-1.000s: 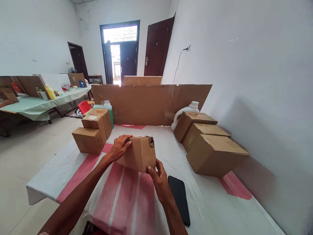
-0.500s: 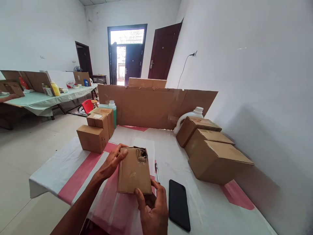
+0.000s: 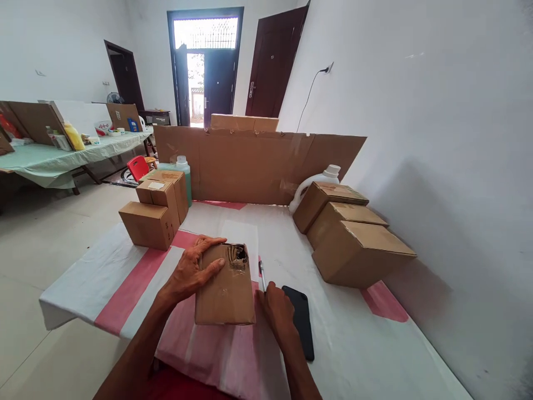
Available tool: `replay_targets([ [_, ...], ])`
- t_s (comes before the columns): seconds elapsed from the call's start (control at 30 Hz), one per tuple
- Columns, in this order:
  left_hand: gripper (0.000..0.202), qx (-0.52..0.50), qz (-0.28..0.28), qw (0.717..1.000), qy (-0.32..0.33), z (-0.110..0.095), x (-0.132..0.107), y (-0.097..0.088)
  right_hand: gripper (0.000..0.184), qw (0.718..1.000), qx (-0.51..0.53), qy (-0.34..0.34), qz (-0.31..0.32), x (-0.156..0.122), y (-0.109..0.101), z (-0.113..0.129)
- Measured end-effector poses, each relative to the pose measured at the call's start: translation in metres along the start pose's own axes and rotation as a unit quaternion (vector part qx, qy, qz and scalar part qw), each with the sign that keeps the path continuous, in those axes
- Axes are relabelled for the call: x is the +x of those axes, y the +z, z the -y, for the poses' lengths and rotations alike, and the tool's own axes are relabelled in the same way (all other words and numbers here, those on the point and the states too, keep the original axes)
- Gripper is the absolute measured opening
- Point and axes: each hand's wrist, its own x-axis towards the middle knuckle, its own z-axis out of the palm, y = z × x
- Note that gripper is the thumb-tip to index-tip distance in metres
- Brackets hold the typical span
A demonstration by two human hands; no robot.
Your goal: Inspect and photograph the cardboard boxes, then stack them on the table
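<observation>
A white-walled room with dark doors lies behind a cloth-covered surface [image 3: 345, 339], where an upright cardboard panel [image 3: 250, 166] runs along the far side. Closed boxes stand in two groups, left [image 3: 145, 228] and right [image 3: 362, 261], each with a bottle behind. The handled box [image 3: 225, 300] is on the near middle part, between the hands. Its far right corner is torn into a dark, ragged hole; the rest of the top looks whole, so only that corner seems opened up. The left hand [image 3: 194, 266] has it in its grip, thumb on top and fingers over the far edge. The right hand [image 3: 278, 308] is off the box, fingers bent at the near end of a pen [image 3: 262, 272], beside a phone [image 3: 305, 328]; whether it grasps the pen, I cannot tell.
</observation>
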Motion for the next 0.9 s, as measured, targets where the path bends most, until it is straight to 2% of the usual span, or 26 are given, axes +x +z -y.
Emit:
replay_targets([
  [0.07,0.035,-0.007,0.015,1.0,-0.002,-0.004,-0.001,-0.004,0.003,1.0,0.027,0.013,0.001,0.01,0.008,-0.001],
  [0.17,0.032,-0.017,0.029,0.999,-0.011,-0.012,-0.004,-0.007,0.017,0.995,0.104,0.004,0.01,0.011,0.011,-0.006],
  [0.3,0.031,-0.002,-0.008,1.0,-0.024,-0.02,-0.008,0.001,0.036,0.963,0.267,-0.03,-0.005,-0.004,-0.009,-0.009],
  [0.33,0.034,0.005,-0.021,1.0,-0.023,-0.02,-0.008,0.004,0.04,0.941,0.335,-0.038,-0.023,-0.011,-0.018,-0.007],
  [0.37,0.039,0.009,-0.03,0.999,-0.02,-0.021,-0.008,0.007,0.041,0.906,0.417,-0.049,-0.042,-0.019,-0.027,-0.003],
  [0.47,0.052,0.012,-0.026,1.0,-0.007,-0.021,-0.009,0.012,0.029,0.766,0.629,-0.113,-0.074,-0.047,-0.052,0.021],
  [0.5,0.055,0.012,-0.019,1.0,-0.003,-0.022,-0.009,0.012,0.023,0.739,0.655,-0.141,-0.075,-0.056,-0.057,0.031],
  [0.57,0.059,0.014,-0.009,1.0,0.002,-0.023,-0.011,0.011,0.014,0.739,0.641,-0.193,-0.08,-0.072,-0.059,0.049],
  [0.67,0.064,0.028,-0.002,1.0,0.006,-0.025,-0.015,0.009,0.014,0.761,0.591,-0.247,-0.1,-0.084,-0.05,0.066],
  [0.77,0.067,0.045,-0.002,0.999,0.01,-0.026,-0.02,0.011,0.017,0.788,0.542,-0.264,-0.124,-0.088,-0.045,0.072],
  [0.9,0.065,0.061,0.002,0.998,0.02,-0.028,-0.021,0.016,0.017,0.804,0.507,-0.279,-0.137,-0.088,-0.051,0.069],
])
